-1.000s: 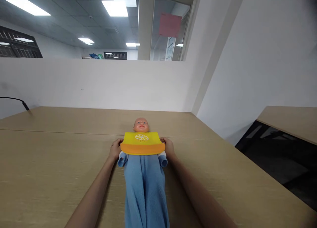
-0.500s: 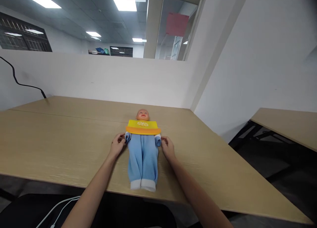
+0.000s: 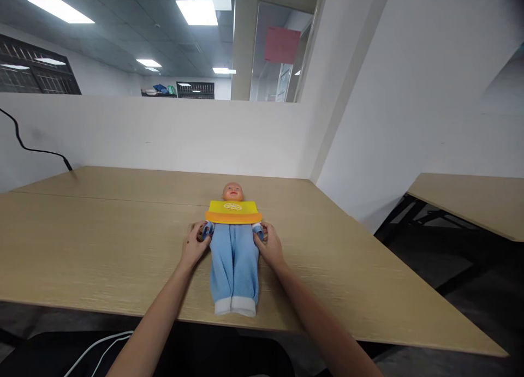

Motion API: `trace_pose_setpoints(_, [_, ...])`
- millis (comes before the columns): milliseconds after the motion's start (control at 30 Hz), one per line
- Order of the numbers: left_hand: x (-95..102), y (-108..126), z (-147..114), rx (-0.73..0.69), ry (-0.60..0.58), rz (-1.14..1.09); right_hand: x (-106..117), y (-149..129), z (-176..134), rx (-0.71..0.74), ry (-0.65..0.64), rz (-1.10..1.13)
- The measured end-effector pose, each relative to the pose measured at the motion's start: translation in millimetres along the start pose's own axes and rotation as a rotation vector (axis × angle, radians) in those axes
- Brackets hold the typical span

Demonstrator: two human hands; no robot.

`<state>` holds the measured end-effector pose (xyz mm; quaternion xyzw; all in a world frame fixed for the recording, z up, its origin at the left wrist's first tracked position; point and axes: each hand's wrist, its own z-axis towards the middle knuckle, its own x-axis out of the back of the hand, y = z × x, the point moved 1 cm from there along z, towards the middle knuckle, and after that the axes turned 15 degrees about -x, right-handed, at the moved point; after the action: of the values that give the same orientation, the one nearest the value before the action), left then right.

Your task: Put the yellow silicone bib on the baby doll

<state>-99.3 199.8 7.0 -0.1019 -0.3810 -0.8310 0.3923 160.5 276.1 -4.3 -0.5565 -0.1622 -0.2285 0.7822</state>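
A baby doll (image 3: 232, 191) lies face up on the wooden table, its head pointing away from me. Over its chest is a yellow bib (image 3: 232, 207) with an orange lower edge and a white round print. Light blue trousers (image 3: 233, 265) with white cuffs cover its legs, the cuffs close to the table's front edge. My left hand (image 3: 194, 246) pinches the blue sleeve (image 3: 207, 229) on the doll's left-hand side as I see it. On the other side, my right hand (image 3: 270, 245) has its thumb and fingers around the opposite sleeve (image 3: 257, 231).
The table (image 3: 114, 246) reaches back to a low white wall (image 3: 196, 137) with a window above. A black cable (image 3: 45, 151) comes down to the back left corner. Beyond a gap on the right stands another table (image 3: 470, 199). Pale cords (image 3: 96, 347) hang near my lap.
Both hands have closed in on the doll's sleeves; my right thumb now lies over its sleeve, where it was beside it before. The camera view has shifted slightly.
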Motion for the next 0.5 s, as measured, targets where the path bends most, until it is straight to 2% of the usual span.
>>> trace_pose_setpoints(167, [-3.3,-7,-2,0.005,0.011,-0.050,1,1,1,0.085,-0.009,0.004])
trace_pose_setpoints(500, [-5.5,-12,-3,-0.018,-0.008,-0.060,-3,8,5,0.087,-0.005,0.037])
